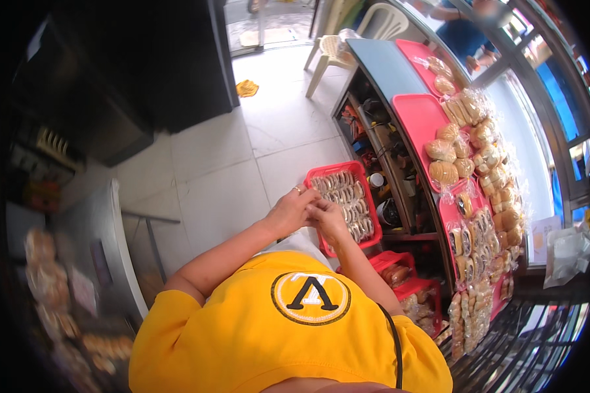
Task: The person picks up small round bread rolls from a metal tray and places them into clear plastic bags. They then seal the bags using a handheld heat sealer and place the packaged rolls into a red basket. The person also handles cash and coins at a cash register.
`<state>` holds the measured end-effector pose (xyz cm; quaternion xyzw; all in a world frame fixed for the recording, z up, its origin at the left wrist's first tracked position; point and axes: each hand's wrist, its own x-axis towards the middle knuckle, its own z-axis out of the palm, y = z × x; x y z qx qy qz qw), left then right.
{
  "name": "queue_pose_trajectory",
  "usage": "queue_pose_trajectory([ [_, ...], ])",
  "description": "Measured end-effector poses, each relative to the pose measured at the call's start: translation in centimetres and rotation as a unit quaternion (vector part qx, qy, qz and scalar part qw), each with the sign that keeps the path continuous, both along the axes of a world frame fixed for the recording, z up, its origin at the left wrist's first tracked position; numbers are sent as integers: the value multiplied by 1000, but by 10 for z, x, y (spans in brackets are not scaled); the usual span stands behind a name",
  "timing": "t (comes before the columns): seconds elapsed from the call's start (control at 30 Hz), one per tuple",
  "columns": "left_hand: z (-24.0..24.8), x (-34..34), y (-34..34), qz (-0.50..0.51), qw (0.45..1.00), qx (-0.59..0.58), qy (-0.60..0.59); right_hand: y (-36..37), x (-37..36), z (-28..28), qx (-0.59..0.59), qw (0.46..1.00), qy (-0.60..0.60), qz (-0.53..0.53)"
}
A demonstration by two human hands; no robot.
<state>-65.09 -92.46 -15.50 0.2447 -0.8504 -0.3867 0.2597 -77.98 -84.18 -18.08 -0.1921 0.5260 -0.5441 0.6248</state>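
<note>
My left hand (290, 211) and my right hand (329, 223) meet in front of my waist, fingertips bent together in a pinch. Whatever lies between the fingers, if anything, is too small or hidden to make out. A ring shows on the left hand. Just beyond and beside them, a red plastic basket (370, 213) holds several rows of small pale pastries (343, 194) with darker filling, set close together. The near left part of the basket is hidden behind my hands.
Right of me runs a counter (381, 64) with red trays (415, 114) of bagged bread (443, 171) and open shelves below. Lower red crates (403, 262) hold more bread. A white chair (331, 52), a yellow cloth (247, 88) and a metal table (128, 252) stand around. Someone (462, 29) is beyond the window.
</note>
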Motion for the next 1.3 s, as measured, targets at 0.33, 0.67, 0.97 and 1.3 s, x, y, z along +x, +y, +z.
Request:
queue_pose_trajectory([
  [0.33,9,-146,-251,-141,976,-20,-165,-219,-201,-10,17,970,184,-156],
  [0.67,-38,-221,-475,-72,976,140,-152,-406,-428,170,-74,924,161,-339],
  [0.97,-35,-418,-632,-248,966,49,-57,-585,-631,320,-195,836,319,-402],
  [1.3,-70,-581,-683,-457,884,-94,19,-697,-852,391,-115,672,427,-594],
])
